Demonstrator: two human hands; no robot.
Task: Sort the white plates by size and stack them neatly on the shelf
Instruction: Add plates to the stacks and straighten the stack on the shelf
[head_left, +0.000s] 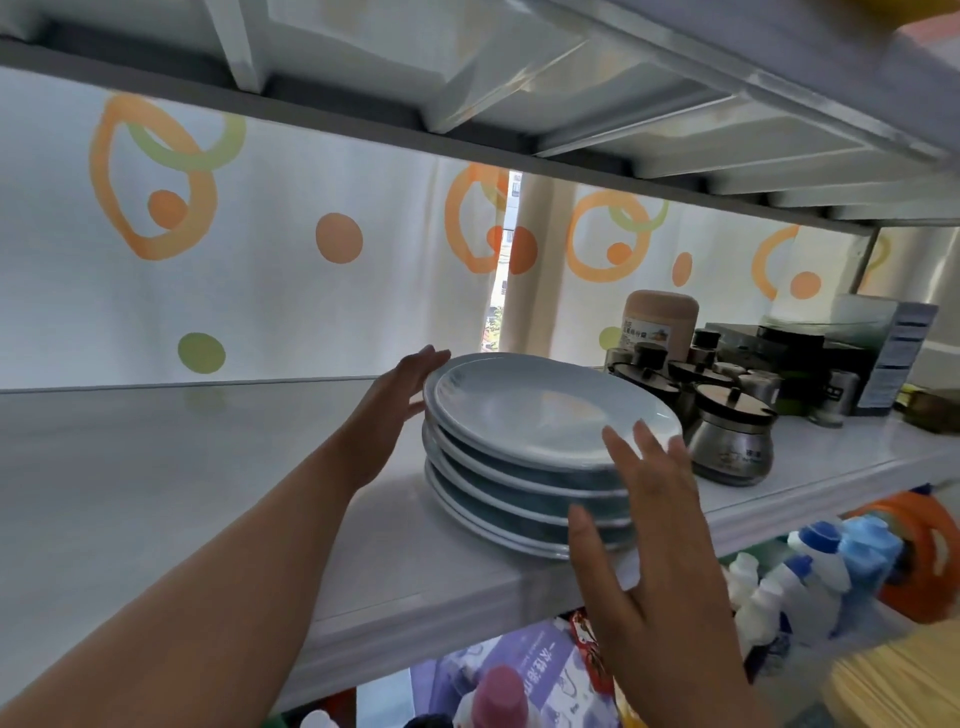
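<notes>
A stack of several white plates (540, 415) stands on the white shelf (208, 493), near its front edge. The plates look alike in size and lie roughly aligned, with dark gaps between their rims. My left hand (400, 405) rests flat against the stack's far left side, fingers straight. At the near right side, my right hand (644, 514) has its fingers spread, touching the rims of the top and lower plates. Neither hand grips a plate.
Right of the stack stand metal condiment jars with black lids (727, 426), a beige canister (660, 322) and dark boxes (810, 353). Another shelf (571, 104) hangs close overhead. Bottles (800, 582) and packets fill the level below. A patterned curtain (260, 249) hangs behind.
</notes>
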